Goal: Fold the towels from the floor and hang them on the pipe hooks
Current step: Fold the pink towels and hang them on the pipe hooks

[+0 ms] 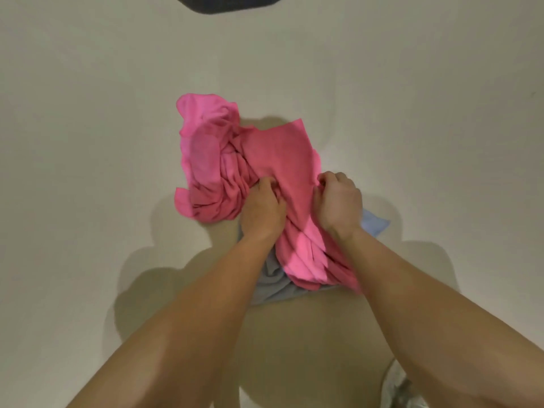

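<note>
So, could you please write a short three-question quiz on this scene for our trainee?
1. True or false: both hands grip the pink towel.
2. What colour is the towel lying under the pink one?
3. Is the pink towel A) folded flat, B) crumpled on the floor, or C) hung up?

Key: 1 true, the left hand and right hand both clutch it; 2 light blue; 3 B.

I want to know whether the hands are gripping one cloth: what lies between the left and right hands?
In the head view, a flat stretch of the pink towel spans from the left hand to the right hand.
</note>
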A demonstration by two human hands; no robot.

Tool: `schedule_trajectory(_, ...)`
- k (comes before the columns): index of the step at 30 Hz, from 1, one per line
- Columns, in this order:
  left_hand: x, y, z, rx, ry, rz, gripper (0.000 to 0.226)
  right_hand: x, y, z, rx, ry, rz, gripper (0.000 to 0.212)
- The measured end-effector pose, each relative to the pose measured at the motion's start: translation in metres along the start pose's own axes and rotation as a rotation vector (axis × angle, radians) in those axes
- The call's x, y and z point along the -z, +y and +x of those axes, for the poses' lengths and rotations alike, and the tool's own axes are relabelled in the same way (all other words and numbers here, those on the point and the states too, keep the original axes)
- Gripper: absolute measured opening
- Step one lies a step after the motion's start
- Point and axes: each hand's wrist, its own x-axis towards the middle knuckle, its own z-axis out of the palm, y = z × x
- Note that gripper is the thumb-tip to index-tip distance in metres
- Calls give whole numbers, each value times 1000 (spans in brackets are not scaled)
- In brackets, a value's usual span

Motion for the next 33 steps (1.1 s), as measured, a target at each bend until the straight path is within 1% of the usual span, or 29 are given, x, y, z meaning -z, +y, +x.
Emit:
schedule_trajectory(2,7,0,0,-24,-33,11,15,9,-4,-1,41,-23,107,18)
schedule_trajectory(4,23,4,-11,-26,-74,-3,14,32,-11,-13,43,-74,193,16)
schedule_trajectory(7,66,23,-50,10,-113,-33,13,78,-26,-50,66,-136,246,15)
schedule_trajectory(10,123,53,-109,84,-144,-42,14,140,-46,-104,81,-230,257,26)
schedule_trajectory(11,146,66,-132,76,-144,-49,18,164,-54,-123,84,-271,255,28)
schedule_trajectory(13,192,94,-173,-24,-152,-62,33,216,-72,-160,92,-317,247,29)
schedule_trajectory(15,237,125,-210,-135,-209,-74,46,272,-93,-192,113,-335,257,26)
schedule_trajectory(17,287,161,-243,-231,-260,-74,43,333,-118,-222,139,-356,284,24)
schedule_trajectory(19,337,197,-273,-316,-268,-49,31,398,-141,-249,148,-365,303,24)
schedule_trajectory(20,362,213,-287,-328,-265,-30,25,431,-152,-261,146,-367,316,24)
schedule_trajectory(22,413,247,-312,-345,-234,4,17,495,-171,-282,160,-360,321,18)
schedule_trajectory(24,459,281,-338,-384,-190,25,17,553,-188,-302,194,-335,277,10)
schedule_trajectory(25,480,298,-352,-416,-158,50,17,579,-195,-312,208,-314,246,9)
schedule_trajectory(29,554,355,-407,-537,-16,141,20,663,-218,-354,318,-177,182,17)
schedule_trajectory(31,581,374,-431,-586,136,207,13,696,-229,-376,373,-131,156,20)
schedule_trajectory(33,604,389,-453,-647,268,246,10,723,-239,-399,401,-69,96,29)
